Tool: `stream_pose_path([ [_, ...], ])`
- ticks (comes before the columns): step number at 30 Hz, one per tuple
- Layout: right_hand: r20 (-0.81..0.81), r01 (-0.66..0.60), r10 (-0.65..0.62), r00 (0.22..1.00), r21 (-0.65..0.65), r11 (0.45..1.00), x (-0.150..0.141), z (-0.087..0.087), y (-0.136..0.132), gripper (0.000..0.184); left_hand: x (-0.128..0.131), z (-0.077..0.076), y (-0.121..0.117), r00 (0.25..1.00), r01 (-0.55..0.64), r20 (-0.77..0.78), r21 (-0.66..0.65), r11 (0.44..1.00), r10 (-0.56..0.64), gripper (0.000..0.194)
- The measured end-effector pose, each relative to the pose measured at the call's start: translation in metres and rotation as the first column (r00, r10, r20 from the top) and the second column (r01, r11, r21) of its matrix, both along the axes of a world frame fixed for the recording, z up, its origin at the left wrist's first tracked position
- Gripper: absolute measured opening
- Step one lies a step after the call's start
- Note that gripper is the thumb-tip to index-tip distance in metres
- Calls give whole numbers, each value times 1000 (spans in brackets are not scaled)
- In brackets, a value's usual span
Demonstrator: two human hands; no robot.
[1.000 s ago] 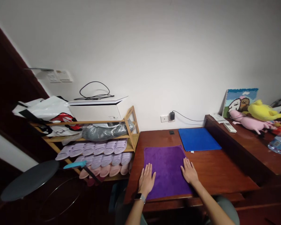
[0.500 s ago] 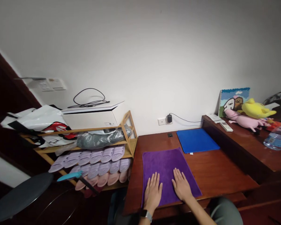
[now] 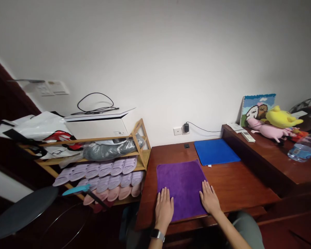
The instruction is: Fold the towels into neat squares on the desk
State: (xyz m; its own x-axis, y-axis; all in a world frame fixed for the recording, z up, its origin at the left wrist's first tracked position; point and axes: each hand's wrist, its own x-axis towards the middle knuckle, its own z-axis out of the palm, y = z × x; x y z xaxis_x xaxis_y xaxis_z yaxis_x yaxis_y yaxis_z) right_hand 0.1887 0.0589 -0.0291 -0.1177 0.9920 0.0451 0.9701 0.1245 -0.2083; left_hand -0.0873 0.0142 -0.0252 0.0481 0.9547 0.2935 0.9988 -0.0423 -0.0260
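Purple cloth [image 3: 181, 183]: it lay flat on the near part of the desk, its front edge close to the desk's front edge; I saw it spread out smooth, with no fold showing.
Left hand [image 3: 164, 208]: I had it palm down, fingers stretched and close together, resting on the cloth's near-left corner and half over the left edge; it gripped nothing.
Right hand [image 3: 209, 199]: I had it flat as well, fingers slightly spread, lying on the cloth's near-right edge, partly on the wood; it held nothing either.
Smartwatch [image 3: 157, 234]: it sat on my left wrist, just behind the hand.
Desk [image 3: 238, 186]: dark reddish wood, set against the white wall; it bore the cloth in front.
Blue mat [image 3: 215, 151]: it lay flat behind and to the right of the cloth, near it but not touching that I could tell.
Wall socket [image 3: 178, 131]: it was on the wall behind the desk, with a black charger [image 3: 186, 127] plugged in beside it and a cable running right.
Raised shelf [image 3: 274, 155]: right of the desk, it carried a remote control [image 3: 246, 136], a pink plush toy [image 3: 266, 130], a yellow plush toy [image 3: 280, 117], a water bottle [image 3: 304, 149] on its side and a cartoon picture [image 3: 257, 105] leaning on the wall.
Shoe rack [image 3: 142, 145]: left of the desk, bamboo, it held rows of slippers [image 3: 103, 171], with a white box [image 3: 98, 126] on top.
Stool [image 3: 20, 211]: it stood dark and round at the far left.
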Motion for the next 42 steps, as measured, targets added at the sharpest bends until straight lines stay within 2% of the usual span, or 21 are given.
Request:
stream_pose_path([
  [4, -19, -109, 109, 994, 7, 994, -39, 7, -11, 65, 44, 5, 9, 990, 128, 67, -31, 991, -126, 54],
  [7, -60, -189, 191, 980, 40, 981, -67, 2, -22, 64, 58, 0, 11, 980, 180, 98, -61, 982, -173, 54],
  [9, -81, -200, 205, 975, 64, 978, -73, -3, -26, 64, 51, -4, 9, 980, 179, 96, -68, 982, -172, 55],
  [11, -90, -185, 191, 977, 75, 980, -64, -7, -25, 66, 33, -9, 4, 985, 154, 84, -67, 986, -148, 56],
  [15, -54, -52, 53, 997, 27, 998, -23, -10, -14, 69, -9, -18, -11, 997, 50, 58, -45, 998, -47, 59],
  [18, -20, 11, -11, 1000, -4, 1000, 3, -10, -7, 71, -27, -23, -21, 999, 5, 42, -20, 1000, -4, 60],
  [21, -11, 11, -11, 1000, -4, 1000, 3, -4, -4, 70, -25, -22, -19, 999, -6, 36, -16, 1000, 7, 60],
  [24, -60, -53, 56, 997, 51, 997, -22, 7, -1, 67, -4, -13, -6, 998, -2, 63, -11, 1000, 2, 58],
  [27, -89, -156, 161, 983, 61, 986, -52, 14, 2, 65, 23, -2, 11, 992, 75, 107, -11, 997, -74, 55],
  [29, -78, -175, 177, 981, 29, 984, -62, 13, 3, 65, 33, 1, 18, 983, 139, 126, -36, 990, -133, 55],
  [32, -50, -92, 93, 994, 11, 996, -54, 4, 3, 68, 28, -4, 15, 982, 136, 144, -89, 987, -122, 57],
  [35, -19, 27, -27, 999, 7, 1000, -30, -6, 2, 71, 6, -15, 3, 989, 39, 149, -108, 993, -23, 61],
  [37, -9, 61, -61, 998, 0, 998, -17, -7, 4, 71, -8, -19, -4, 990, -4, 140, -107, 994, 19, 61],
  [39, -10, 69, -69, 998, -6, 998, -16, -3, 10, 70, -13, -17, -3, 992, -20, 124, -104, 994, 32, 60],
  [42, -46, 36, -35, 998, 13, 999, -35, 13, 24, 68, -2, -3, 17, 993, -15, 112, -53, 998, 21, 59],
])
